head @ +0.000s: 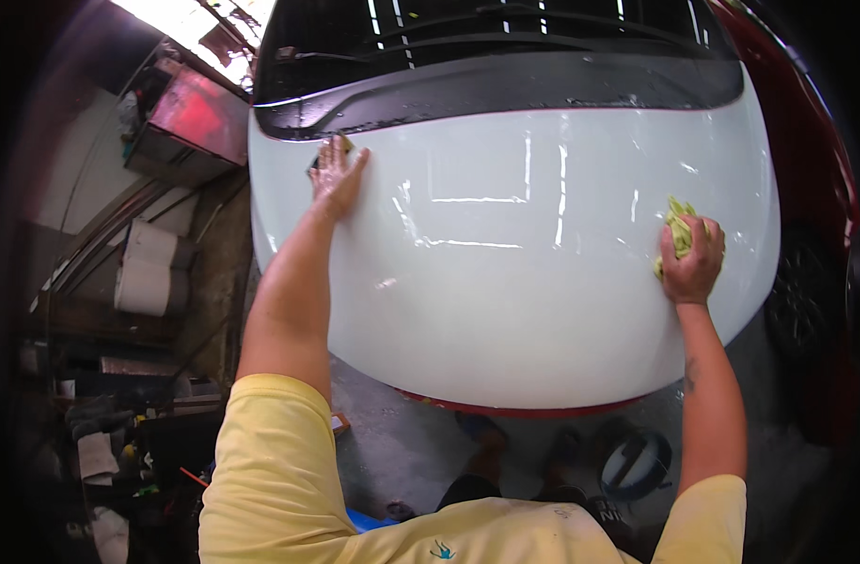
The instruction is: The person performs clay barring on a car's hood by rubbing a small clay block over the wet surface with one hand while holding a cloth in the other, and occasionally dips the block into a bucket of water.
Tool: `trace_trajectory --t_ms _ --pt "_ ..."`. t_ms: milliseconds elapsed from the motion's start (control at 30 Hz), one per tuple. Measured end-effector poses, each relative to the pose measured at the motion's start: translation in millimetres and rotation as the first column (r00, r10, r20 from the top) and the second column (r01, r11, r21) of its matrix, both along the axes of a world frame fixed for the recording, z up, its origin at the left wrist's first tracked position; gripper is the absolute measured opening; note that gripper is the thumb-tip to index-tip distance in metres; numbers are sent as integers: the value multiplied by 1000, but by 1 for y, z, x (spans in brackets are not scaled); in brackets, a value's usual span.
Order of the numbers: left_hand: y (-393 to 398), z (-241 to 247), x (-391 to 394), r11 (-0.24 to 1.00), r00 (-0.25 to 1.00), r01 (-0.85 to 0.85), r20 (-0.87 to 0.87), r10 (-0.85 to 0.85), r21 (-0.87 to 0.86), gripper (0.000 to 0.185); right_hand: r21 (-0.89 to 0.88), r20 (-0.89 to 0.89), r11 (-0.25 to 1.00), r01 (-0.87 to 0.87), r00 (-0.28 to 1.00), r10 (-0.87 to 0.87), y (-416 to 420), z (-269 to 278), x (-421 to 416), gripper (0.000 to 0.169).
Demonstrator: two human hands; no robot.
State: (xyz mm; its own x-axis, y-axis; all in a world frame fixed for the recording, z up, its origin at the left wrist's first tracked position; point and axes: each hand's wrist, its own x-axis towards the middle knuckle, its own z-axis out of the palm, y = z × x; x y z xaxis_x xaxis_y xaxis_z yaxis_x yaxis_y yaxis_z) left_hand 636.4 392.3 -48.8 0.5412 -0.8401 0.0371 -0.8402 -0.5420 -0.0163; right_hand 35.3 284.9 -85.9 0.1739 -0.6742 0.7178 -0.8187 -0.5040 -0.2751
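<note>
Before me is the white hood of a car (486, 303), wet and glossy, with bright reflections across it. My left hand (338, 176) lies palm down near the hood's upper left corner, by the black cowl panel (514, 83). Beneath its fingers is a small flat pad (347, 144); a yellowish end and a dark edge show, and the rest is covered. On the right side of the hood, my right hand (696, 261) grips a crumpled yellow-green cloth (680, 222) and presses it against the surface.
Above the cowl is the dark windshield (458, 32) with its wipers. A red car (800, 106) stands close on the right. On the floor near my feet is a bucket (634, 465). A metal cabinet (197, 116) and cluttered shelves (119, 437) line the left.
</note>
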Motion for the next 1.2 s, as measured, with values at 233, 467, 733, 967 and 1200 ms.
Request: trace_trajectory --t_ms 233,467,733,967,1200 --pt "143 -68 -199 968 969 248 12 -248 -31 107 -3 -53 998 68 996 -68 -6 -1 -9 29" --pt "306 -105 -327 889 865 458 -239 -441 17 109 37 -19 998 49 999 -48 -5 -6 5 29" --pt "16 11 -85 976 975 215 -42 -217 -40 97 7 2 1000 5 1000 -5 -4 -5 -1 29" --pt "89 -56 -215 957 963 268 43 -265 -110 106 22 -44 997 67 997 -66 -9 -6 -7 29" --pt "288 -97 -368 862 847 498 -265 -461 93 102 15 -31 998 61 998 -60 -7 -11 -1 30"
